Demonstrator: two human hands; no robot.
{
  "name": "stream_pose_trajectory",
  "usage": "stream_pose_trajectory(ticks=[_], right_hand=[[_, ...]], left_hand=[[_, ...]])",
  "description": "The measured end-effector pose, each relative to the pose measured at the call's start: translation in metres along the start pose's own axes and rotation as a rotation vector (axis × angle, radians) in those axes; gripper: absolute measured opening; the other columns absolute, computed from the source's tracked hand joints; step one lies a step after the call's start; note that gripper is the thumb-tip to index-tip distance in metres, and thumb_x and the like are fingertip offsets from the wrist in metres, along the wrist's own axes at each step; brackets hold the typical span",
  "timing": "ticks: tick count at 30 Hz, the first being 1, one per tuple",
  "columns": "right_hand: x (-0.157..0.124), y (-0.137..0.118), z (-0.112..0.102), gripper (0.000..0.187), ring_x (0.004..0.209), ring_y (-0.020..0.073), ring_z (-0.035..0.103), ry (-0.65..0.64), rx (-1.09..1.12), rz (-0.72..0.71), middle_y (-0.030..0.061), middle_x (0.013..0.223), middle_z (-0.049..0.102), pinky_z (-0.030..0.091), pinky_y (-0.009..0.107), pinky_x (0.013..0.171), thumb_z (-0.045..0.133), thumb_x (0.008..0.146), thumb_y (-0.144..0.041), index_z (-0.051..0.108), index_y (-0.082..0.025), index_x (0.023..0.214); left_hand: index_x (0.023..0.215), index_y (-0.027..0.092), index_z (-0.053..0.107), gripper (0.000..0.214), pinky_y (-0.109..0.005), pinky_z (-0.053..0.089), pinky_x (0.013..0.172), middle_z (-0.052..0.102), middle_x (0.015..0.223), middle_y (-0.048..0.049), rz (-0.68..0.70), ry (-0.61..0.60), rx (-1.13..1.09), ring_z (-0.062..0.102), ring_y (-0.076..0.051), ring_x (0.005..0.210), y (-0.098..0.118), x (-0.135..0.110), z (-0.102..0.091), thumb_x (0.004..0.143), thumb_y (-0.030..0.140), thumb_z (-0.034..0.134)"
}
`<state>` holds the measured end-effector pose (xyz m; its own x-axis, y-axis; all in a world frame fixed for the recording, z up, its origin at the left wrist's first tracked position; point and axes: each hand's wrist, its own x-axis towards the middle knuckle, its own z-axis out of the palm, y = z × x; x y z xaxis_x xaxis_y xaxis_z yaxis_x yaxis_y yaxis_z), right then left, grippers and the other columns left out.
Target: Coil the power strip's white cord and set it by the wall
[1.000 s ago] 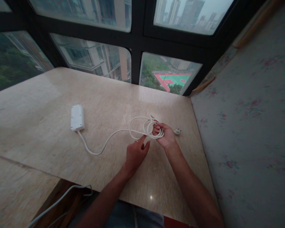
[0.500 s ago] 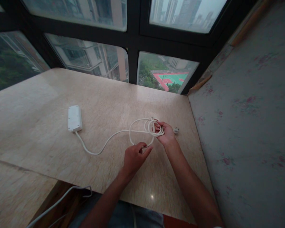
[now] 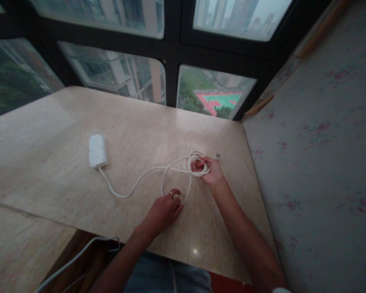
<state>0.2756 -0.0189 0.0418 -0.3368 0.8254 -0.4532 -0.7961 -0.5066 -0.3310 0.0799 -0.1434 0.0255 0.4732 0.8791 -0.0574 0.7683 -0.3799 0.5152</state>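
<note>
The white cord (image 3: 134, 179) runs across the table (image 3: 64, 122) from the power strip (image 3: 97, 151). Its far end is looped in the clenched right hand (image 3: 212, 173), well right of the strip. The left hand (image 3: 163, 209) pinches a loose bend nearer the strip. Coiling looks about midway, and another loop calls for carrying that slack over to the loops.

your right hand (image 3: 210, 173) gripped a coil of the white cord (image 3: 189, 163), with the plug (image 3: 218, 156) sticking out just past the fingers. your left hand (image 3: 163, 209) pinched the near end of a loose loop against the marble tabletop (image 3: 57, 122). the cord ran left to the white power strip (image 3: 97, 151), which lay flat, well apart from both hands.
</note>
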Motion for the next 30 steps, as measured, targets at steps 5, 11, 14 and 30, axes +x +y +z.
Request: stream_pose_trajectory(ticks=[5,11,14,30], right_hand=[[-0.007,-0.001,0.009,0.017,0.039,0.0069,0.05,0.027,-0.012,-0.005,-0.0051,0.051,0.057,0.055,0.025,0.055,0.052,0.07,-0.003,0.059,-0.014,0.08],[-0.016,0.002,0.022,0.019,0.038,0.006,0.05,0.023,0.0,-0.057,-0.0022,0.053,0.06,0.058,0.023,0.06,0.053,0.071,0.0,0.063,-0.012,0.081],[-0.02,0.007,0.027,0.02,0.039,0.0055,0.049,0.011,-0.011,-0.091,-0.0025,0.053,0.059,0.058,0.022,0.062,0.053,0.071,0.001,0.063,-0.012,0.081],[-0.018,0.003,0.024,0.02,0.038,0.005,0.048,0.05,-0.005,-0.09,-0.0015,0.053,0.059,0.058,0.02,0.059,0.05,0.072,0.003,0.062,-0.011,0.08]], left_hand=[[0.106,0.019,0.063,0.027,-0.033,0.049,0.079,0.065,0.105,-0.0108,-0.031,-0.022,-0.149,0.065,-0.022,0.092,0.008,0.002,0.005,0.088,0.012,0.045],[0.125,0.019,0.055,0.047,-0.037,0.05,0.082,0.066,0.11,-0.0119,-0.049,0.18,-0.444,0.065,-0.021,0.081,0.023,0.007,0.011,0.079,0.024,0.064],[0.12,0.018,0.057,0.042,-0.03,0.051,0.064,0.067,0.107,-0.0114,-0.159,0.299,-0.684,0.059,-0.012,0.055,0.037,0.023,0.005,0.08,0.03,0.063],[0.106,0.015,0.069,0.037,-0.021,0.04,0.054,0.054,0.058,0.0031,-0.267,0.426,-0.98,0.052,-0.011,0.054,0.047,0.039,0.01,0.087,0.043,0.057]])
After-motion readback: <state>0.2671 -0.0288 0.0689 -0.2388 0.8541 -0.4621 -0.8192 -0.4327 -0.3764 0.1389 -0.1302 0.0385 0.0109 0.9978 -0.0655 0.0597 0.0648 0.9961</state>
